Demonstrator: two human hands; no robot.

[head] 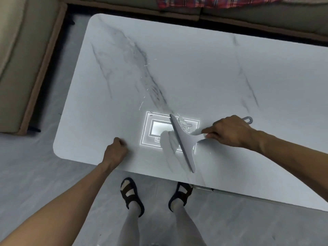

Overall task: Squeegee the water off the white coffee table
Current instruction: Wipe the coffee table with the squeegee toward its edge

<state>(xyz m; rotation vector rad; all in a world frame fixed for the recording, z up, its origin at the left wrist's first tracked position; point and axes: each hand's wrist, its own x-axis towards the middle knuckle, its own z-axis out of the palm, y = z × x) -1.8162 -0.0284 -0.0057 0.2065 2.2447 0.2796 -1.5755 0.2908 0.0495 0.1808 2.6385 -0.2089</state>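
Observation:
The white marble-patterned coffee table fills the middle of the view. My right hand grips the handle of a grey squeegee, whose long blade lies on the tabletop near the front edge, running from upper left to lower right. A thin film and droplets of water glint beside the blade, over a bright reflected ceiling light. My left hand rests on the table's front left part, fingers curled, holding nothing.
A beige sofa wraps around the table's left and far sides, with a red plaid cloth on the far seat. My feet in black sandals stand on the grey floor at the table's front edge.

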